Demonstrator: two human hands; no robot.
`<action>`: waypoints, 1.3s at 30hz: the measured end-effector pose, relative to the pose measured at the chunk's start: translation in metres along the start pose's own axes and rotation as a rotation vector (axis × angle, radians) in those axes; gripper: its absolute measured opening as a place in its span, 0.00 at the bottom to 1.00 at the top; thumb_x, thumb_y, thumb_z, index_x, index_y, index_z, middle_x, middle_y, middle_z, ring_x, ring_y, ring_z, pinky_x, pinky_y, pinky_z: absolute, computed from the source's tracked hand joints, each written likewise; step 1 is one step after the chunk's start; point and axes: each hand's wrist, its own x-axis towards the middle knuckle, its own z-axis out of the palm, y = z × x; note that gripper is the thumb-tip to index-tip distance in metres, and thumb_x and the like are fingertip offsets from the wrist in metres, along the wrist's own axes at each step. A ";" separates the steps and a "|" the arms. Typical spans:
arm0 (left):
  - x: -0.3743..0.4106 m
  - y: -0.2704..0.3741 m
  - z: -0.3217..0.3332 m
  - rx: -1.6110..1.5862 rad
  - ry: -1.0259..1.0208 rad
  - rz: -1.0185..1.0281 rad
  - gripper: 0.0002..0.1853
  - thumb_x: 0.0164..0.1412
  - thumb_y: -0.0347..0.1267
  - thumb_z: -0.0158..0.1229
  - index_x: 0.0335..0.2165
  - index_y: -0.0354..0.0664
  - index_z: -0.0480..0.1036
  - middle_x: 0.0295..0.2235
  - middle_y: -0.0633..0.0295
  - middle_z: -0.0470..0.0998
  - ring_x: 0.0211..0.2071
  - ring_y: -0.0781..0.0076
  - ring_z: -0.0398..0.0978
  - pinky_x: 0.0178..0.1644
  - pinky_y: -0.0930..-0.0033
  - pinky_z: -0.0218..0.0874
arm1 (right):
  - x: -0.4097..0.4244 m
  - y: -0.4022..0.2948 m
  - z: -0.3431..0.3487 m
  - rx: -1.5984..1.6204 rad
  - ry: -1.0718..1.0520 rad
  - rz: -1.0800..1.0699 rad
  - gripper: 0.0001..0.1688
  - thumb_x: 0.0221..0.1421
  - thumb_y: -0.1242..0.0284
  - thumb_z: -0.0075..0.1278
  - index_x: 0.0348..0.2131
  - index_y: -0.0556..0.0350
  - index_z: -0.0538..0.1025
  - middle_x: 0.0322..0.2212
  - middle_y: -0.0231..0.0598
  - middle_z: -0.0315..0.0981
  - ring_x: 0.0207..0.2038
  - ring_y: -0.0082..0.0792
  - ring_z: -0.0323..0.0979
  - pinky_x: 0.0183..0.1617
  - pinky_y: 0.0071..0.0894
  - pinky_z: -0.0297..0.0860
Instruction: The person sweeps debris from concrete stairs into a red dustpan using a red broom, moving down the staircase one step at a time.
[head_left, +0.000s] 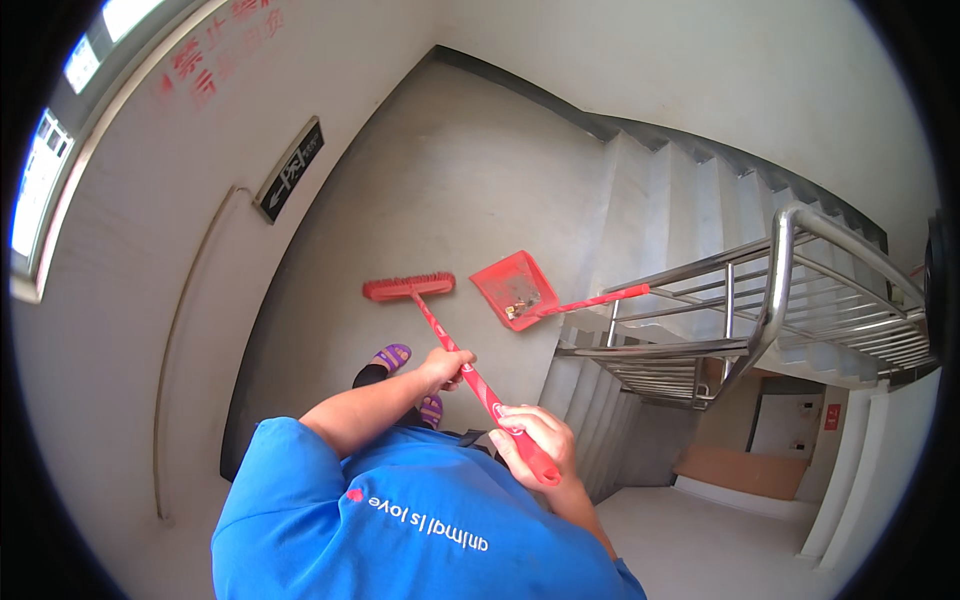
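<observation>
A red push broom (409, 286) rests with its bristle head on the grey landing floor, its bristles facing away from me. My left hand (448, 368) is closed around the middle of its patterned red handle. Nearer the handle's end, my right hand (537, 442) grips it too, close to my blue shirt. Right of the broom head lies a red dustpan (517, 289) with dust and small bits of litter in it. Its red handle (600, 300) reaches right, across the railing's near corner in this view; whether it touches the railing, I cannot tell.
Stairs (660, 195) rise at the upper right behind a stainless steel railing (780, 277). Another flight (585, 405) descends to a lower landing (720, 540). A wall with an exit sign (290, 171) runs along the left. My feet in purple sandals (393, 355) are below the broom head.
</observation>
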 end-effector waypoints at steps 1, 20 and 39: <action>-0.008 -0.010 0.009 -0.027 0.003 -0.008 0.13 0.49 0.39 0.58 0.22 0.40 0.68 0.17 0.65 0.66 0.16 0.77 0.63 0.16 0.75 0.56 | -0.006 -0.002 -0.008 -0.006 -0.019 -0.044 0.11 0.38 0.75 0.61 0.24 0.59 0.73 0.25 0.45 0.75 0.27 0.41 0.74 0.33 0.32 0.70; -0.093 -0.047 -0.013 -0.402 0.148 0.205 0.09 0.48 0.34 0.56 0.20 0.40 0.68 0.16 0.65 0.67 0.12 0.78 0.62 0.15 0.76 0.54 | 0.002 -0.089 -0.004 -0.040 -0.264 -0.390 0.13 0.33 0.73 0.61 0.23 0.59 0.74 0.25 0.43 0.75 0.27 0.42 0.73 0.34 0.35 0.70; -0.054 -0.053 -0.195 -0.531 0.469 0.383 0.16 0.43 0.24 0.54 0.34 0.34 0.62 0.22 0.60 0.68 0.20 0.72 0.67 0.22 0.70 0.61 | 0.025 -0.076 0.199 -0.032 -0.363 -0.305 0.23 0.37 0.67 0.64 0.34 0.55 0.74 0.37 0.46 0.72 0.36 0.41 0.74 0.38 0.31 0.71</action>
